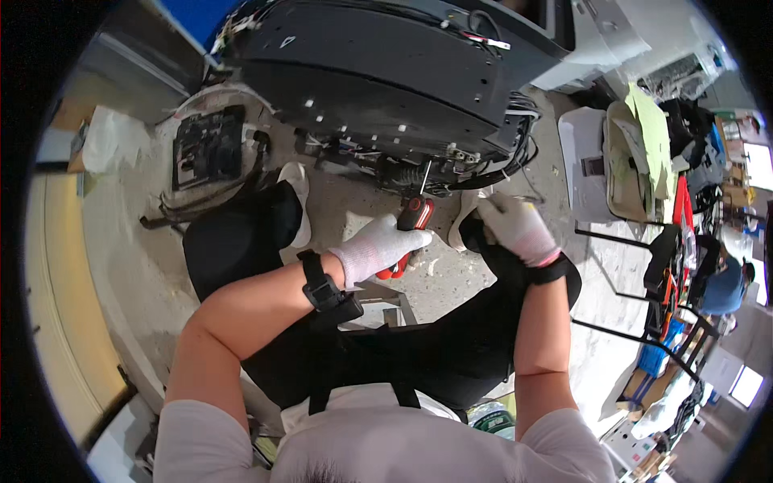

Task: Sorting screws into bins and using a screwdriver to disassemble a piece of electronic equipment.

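My left hand (378, 248), in a white knit glove, is closed round a red-and-black screwdriver (416, 214). Its thin metal shaft points up at the underside of a large dark machine housing (362, 88), among cables and brackets; whether the tip touches is unclear. Another red piece (393, 270) shows below that hand, its link to the tool hidden. Over my right knee, my gloved right hand (519, 228) has its fingers curled together, close to the machine's lower right side. What they hold, if anything, is hidden. A bundle of black cables (523, 133) hangs just beyond it.
On the floor at left lie a black plastic part (208, 147) and dark hoses (193, 203). Pale bins (584, 165) stand at right, beside a black metal frame (616, 236). A person in blue (723, 287) is at the far right. A yellowish panel (68, 298) borders the left.
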The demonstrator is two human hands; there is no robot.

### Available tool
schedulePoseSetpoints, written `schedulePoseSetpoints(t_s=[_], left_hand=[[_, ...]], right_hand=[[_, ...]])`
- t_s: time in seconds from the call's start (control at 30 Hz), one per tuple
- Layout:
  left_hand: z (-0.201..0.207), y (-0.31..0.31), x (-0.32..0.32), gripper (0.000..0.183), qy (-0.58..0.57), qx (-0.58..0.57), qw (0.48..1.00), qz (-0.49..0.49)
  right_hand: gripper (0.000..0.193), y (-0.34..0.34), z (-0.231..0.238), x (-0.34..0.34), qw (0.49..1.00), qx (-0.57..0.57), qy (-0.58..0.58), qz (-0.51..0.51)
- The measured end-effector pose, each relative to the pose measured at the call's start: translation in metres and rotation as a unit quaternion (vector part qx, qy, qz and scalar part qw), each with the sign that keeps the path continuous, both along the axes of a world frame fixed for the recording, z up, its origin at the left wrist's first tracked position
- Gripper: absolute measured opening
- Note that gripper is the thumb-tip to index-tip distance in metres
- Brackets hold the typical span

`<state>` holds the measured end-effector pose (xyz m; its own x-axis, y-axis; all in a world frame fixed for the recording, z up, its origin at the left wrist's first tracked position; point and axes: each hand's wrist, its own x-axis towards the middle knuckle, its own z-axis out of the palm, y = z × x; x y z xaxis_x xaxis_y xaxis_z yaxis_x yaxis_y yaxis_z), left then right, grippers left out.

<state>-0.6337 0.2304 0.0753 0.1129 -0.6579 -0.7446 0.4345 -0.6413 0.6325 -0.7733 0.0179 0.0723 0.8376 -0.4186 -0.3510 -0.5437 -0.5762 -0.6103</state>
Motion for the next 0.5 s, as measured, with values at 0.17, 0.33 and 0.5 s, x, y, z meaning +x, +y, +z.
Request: schedulePoseSetpoints(t_s=[0.17, 0.33, 0.5], left_hand=[[-0.005, 0.003, 0.006, 0.03, -0.001, -0.005, 1.0, 0.012], [-0.007, 0.009, 0.01, 0.029, 0.015, -0.059, 0.998, 0.022], [-0.003, 0.012, 0.011, 0.03, 0.016, -0.061, 0.998, 0.03]], right_hand=[[0.023, 0.064, 0.002, 0.039, 0.962, -0.088, -0.206, -0.155], [0.021, 0.069, 0.003, 0.05, 0.933, -0.038, -0.26, -0.246], [0.017, 0.064, 0.012, 0.048, 0.923, 0.13, -0.231, -0.278]])
